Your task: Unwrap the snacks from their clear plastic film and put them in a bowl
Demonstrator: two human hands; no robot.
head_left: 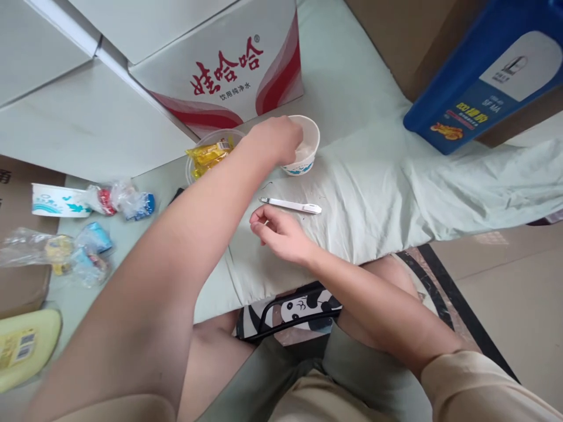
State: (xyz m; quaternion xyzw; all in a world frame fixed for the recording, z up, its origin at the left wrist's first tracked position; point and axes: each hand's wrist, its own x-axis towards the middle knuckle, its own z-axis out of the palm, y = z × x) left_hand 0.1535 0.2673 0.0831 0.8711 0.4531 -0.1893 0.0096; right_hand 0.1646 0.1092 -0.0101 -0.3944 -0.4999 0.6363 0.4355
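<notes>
My left hand (275, 139) reaches forward over a white paper bowl (308, 153) with blue print, its fingers curled down into the bowl; what they hold, if anything, is hidden. My right hand (279, 234) rests on the pale green cloth (378, 193), fingers loosely curled in with something thin and small between them. A white pen-like tool (292, 205) lies on the cloth just beyond the right hand. A clear bowl (211, 153) with yellow packets stands left of the paper bowl.
White cartons with red print (229, 70) stand behind. A blue box (484, 76) leans at the right. Wrapped snacks (127, 202), a paper cup on its side (59, 200) and a yellow pack (26, 346) lie at the left. A panda-print stool (299, 308) sits between my knees.
</notes>
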